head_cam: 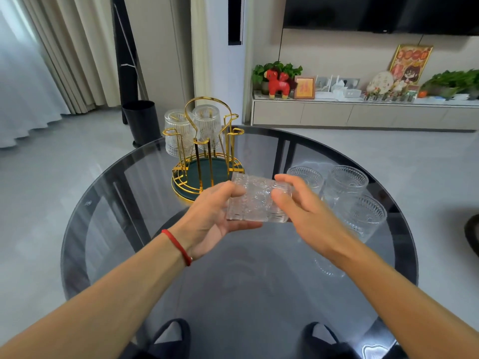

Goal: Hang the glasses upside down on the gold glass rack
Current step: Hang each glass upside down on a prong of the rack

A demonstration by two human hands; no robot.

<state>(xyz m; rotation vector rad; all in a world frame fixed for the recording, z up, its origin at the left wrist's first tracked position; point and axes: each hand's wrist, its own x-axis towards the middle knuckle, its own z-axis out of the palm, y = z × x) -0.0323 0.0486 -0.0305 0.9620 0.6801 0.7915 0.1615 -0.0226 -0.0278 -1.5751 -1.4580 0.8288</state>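
A clear embossed glass (255, 200) lies sideways in the air over the middle of the table, gripped by both hands. My left hand (210, 220) cups it from the left and below; my right hand (300, 206) pinches its right end. The gold glass rack (204, 156) with a dark green base stands just behind, at the table's far left. Two glasses hang upside down on its back pegs, one at the left (176, 133) and one at the centre (208, 128). Its front pegs are bare. Three more glasses (344, 187) stand upright at the right.
The round smoked-glass table (246, 281) has a dark rim. A black bin (141, 121) stands on the floor behind the rack. A low cabinet with plants, frames and a red toy runs along the back wall. My feet show under the table.
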